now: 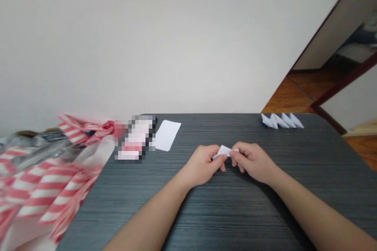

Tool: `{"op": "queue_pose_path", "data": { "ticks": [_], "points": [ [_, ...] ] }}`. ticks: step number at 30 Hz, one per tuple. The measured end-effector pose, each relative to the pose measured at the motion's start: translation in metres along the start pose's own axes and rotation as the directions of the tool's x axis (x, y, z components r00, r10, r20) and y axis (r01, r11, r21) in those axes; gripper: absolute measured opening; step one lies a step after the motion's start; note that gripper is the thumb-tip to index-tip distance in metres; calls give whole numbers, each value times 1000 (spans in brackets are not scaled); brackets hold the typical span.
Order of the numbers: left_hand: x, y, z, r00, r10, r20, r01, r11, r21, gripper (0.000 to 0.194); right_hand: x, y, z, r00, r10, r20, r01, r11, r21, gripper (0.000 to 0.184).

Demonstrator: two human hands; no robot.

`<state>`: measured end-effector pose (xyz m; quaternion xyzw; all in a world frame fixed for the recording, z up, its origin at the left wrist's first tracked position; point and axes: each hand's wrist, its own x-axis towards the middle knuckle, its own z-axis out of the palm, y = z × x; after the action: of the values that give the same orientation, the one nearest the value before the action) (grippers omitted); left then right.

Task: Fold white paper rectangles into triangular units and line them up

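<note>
Item one: a small folded white paper piece [224,151], held in the air just above the middle of the surface [235,213], a dark grey wood-grain tabletop. Work in hand: paper folding, with the piece pinched from both sides; the ends of the piece show, and its middle is partly hidden by the fingers. Any further fold would call for the fingertips to shift along its edges.

Item two: the left hand [202,164], fingers curled and closed on the piece's left end.

Item three: the right hand [253,161], closed likewise on the right end, the two hands nearly touching.

Item four: a row of folded paper units [281,120], pale and pointed, standing near the far right edge of the surface.

Item five: a blank white paper rectangle [166,135], lying flat near the far left edge, just beside a pink-and-white object [135,138], too blurred to identify.

Item six: pink-and-white striped plastic [44,188], heaped beyond the left edge.
</note>
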<state>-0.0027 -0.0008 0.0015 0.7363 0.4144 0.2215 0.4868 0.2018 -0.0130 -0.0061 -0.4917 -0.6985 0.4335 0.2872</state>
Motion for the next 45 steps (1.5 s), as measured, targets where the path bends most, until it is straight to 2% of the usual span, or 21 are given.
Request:
{"op": "queue_pose_path", "data": {
  "ticks": [5,13,21,30,41,45],
  "points": [
    [0,3,-1,1000,28,-12,-28,1000,-3,25,-1,-4,0,999,1,41,-1,1000,-17,20],
    [0,1,2,1000,26,-14,-26,1000,-5,27,-1,-9,-2,999,-3,50,4,1000,-17,22],
    [-1,1,2,997,-47,-63,46,999,-13,36,-1,-3,-3,998,29,63,-31,999,37,19],
    [0,2,2,991,-114,-69,101,980,-170,34,1,-3,-5,998,55,38,-57,997,61,23],
    [1,-5,5,989,-128,-70,105,959,-263,29,1,-2,-6,997,66,40,-71,991,112,24],
    [2,-7,6,994,-90,-67,66,954,-293,26,0,-2,-5,997,66,39,-71,990,122,25]
  ]
}}
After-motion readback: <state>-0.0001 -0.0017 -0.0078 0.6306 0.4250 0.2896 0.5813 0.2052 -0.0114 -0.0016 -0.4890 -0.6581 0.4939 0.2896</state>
